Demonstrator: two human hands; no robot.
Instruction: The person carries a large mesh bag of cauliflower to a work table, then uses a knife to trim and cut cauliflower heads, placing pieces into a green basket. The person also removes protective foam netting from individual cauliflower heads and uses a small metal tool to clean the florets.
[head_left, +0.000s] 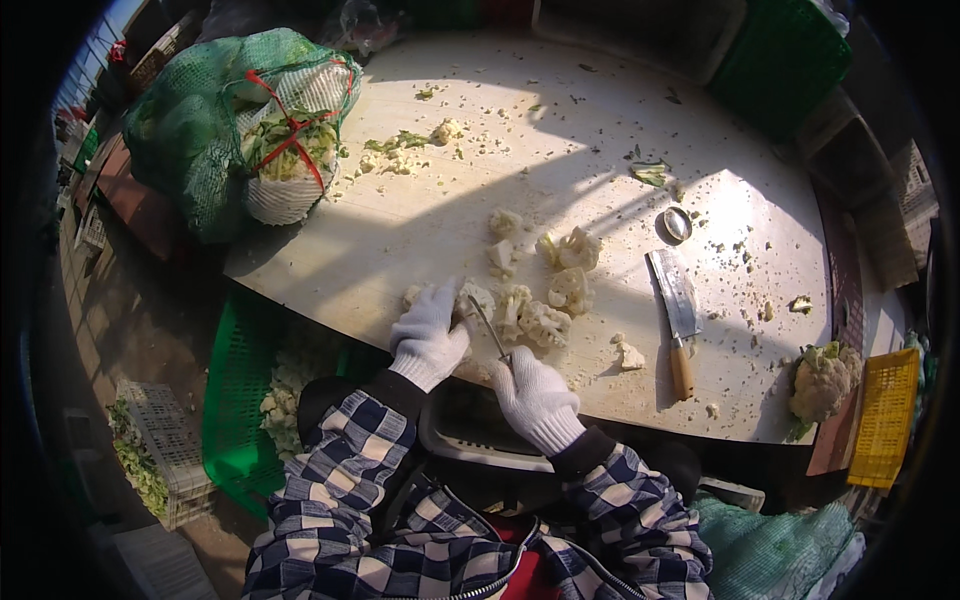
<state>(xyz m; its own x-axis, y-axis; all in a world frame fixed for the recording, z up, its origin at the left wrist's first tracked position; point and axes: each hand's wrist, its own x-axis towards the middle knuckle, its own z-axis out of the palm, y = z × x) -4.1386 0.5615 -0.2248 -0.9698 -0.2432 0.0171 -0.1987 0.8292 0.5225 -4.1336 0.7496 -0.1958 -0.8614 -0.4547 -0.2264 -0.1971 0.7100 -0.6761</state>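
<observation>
My right hand (536, 397), in a white knitted glove, grips a small knife (489, 326) whose narrow blade points up and to the left. The blade's tip lies against a cauliflower floret (474, 296). Beside that floret is my gloved left hand (431, 334), fingers stretched forward over the table's near edge; whether it grips a piece is hidden. Several cut florets (544, 322) lie just right of the blade, with more pieces (504, 251) beyond. Farther right, a cleaver (675, 292) with a wooden handle rests flat on the pale table (420, 232).
A green net sack (187, 127) of cauliflowers stands at the table's left end. A round metal object (676, 223) lies beyond the cleaver. At right are a whole cauliflower (821, 382) and a yellow crate (885, 416). Below the left edge sits a green basket (232, 420) with florets.
</observation>
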